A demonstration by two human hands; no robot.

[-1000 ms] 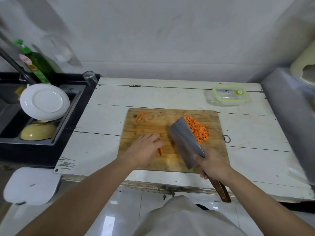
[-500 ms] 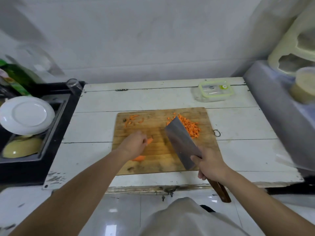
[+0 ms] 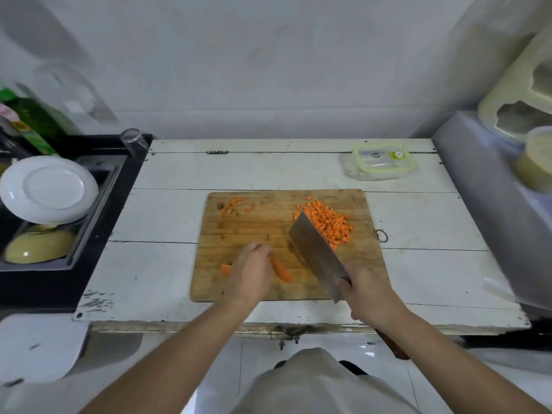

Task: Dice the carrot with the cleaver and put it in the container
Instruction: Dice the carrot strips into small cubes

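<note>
Key relation: the remaining carrot strip (image 3: pixel 280 270) lies on the cutting board (image 3: pixel 257 231) between our two hands, its long axis running from about 11 o'clock to 5 o'clock; our left hand (image 3: pixel 249 270) touches it, so that hand is the nearer, and the cleaver (image 3: pixel 316 252) stands just beside it at 3 o'clock.
Left hand: it rests over the strip's left side with fingers curled down on the board; we cannot tell whether the fingertips pinch the strip or only steady it.
Right hand: our right hand (image 3: pixel 369 294) is wrapped round the cleaver's wooden handle, blade slanting away toward 11 o'clock.
Other carrot: a small carrot piece (image 3: pixel 226 269) shows just at 9 o'clock of our left hand; the diced pile (image 3: pixel 330 224) sits at the board's 2 o'clock, touching the blade's far side; a few carrot scraps (image 3: pixel 233 204) lie at the board's 10 o'clock.
Container: the clear container (image 3: pixel 380 161), green-rimmed lid on, stands on the table at 1 o'clock, well apart from the board.
Next move, as we judge it: bring the blade across the strip's long axis.
Surface: a worn white plank table (image 3: pixel 167 264).
Room: a black sink (image 3: pixel 119 186) with a white plate (image 3: pixel 49 188) at 9 o'clock; a pale wall behind.
</note>
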